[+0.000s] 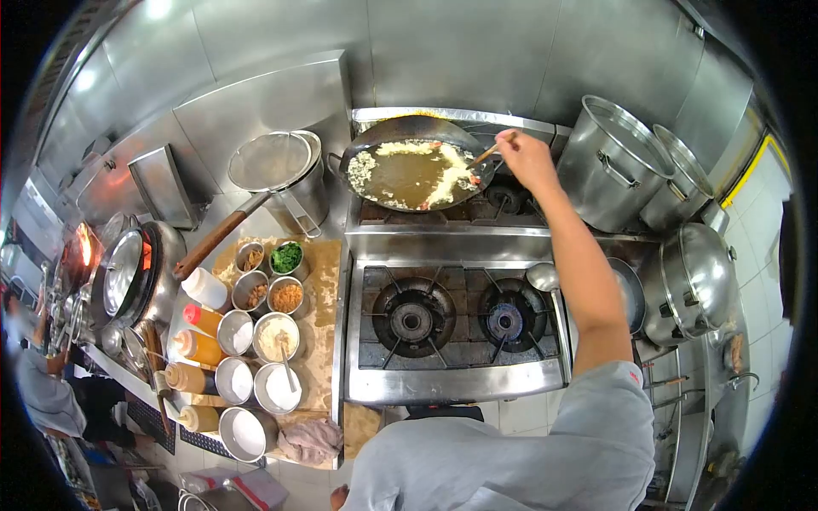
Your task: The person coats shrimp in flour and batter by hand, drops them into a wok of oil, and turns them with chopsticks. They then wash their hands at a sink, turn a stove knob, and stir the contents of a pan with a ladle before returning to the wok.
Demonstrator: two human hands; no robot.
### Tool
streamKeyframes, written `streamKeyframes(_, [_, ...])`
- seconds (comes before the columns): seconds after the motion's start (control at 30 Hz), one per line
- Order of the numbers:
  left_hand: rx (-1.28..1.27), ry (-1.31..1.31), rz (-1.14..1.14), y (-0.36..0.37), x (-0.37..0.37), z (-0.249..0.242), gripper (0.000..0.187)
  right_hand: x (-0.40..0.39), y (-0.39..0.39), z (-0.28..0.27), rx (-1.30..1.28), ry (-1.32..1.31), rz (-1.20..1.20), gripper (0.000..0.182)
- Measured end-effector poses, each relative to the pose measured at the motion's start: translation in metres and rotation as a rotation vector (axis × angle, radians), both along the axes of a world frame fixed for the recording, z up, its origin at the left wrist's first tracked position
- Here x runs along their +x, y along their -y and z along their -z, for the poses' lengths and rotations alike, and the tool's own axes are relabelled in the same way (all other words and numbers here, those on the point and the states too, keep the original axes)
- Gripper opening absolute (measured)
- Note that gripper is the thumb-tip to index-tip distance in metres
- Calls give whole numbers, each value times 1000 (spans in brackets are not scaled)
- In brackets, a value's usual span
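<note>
My right hand (527,158) reaches over the far right edge of a large dark wok (375,136). Its fingers are closed round a thin wooden stick (486,154), which slants down to the wok's inner wall; whether a tool head sits at its lower end I cannot make out. Inside the wok, brownish oil (409,175) lies in the middle, ringed by pale yellow bits with a few red pieces. The wok sits on the back row of the stove. Low in the picture, only a small part of my left hand (339,496) shows beside my body, its fingers hidden.
A front burner (504,321) shows a blue flame, with a ladle (543,277) at its right. Tall steel pots (609,162) stand at right. Left are a strainer (271,160) on a pot, seasoning cups (279,339), squeeze bottles (198,347) and a cloth (311,440). Another person (38,387) stands far left.
</note>
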State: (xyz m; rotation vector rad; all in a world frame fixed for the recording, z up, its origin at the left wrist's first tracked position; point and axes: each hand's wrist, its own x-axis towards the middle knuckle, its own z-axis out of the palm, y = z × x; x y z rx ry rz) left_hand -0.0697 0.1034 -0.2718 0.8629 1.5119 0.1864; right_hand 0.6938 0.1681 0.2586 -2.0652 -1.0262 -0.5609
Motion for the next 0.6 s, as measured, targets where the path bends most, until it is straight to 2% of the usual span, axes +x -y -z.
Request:
streamKeyframes(0.1, [6,3,-18,3,4,1,35,11,-20,17,-111,36,26,18])
streamKeyframes(0.33, [22,2,-55,22,4,1,38,5,-50,31,-271,-135,-72,14])
streamKeyframes(0.47, [24,1,-78,36,1,3,40,0,-50,20,-274,-115,-83,15])
streamKeyframes(0.6, [32,5,-81,40,3,0,42,-19,-47,8,-250,-273,-146,18])
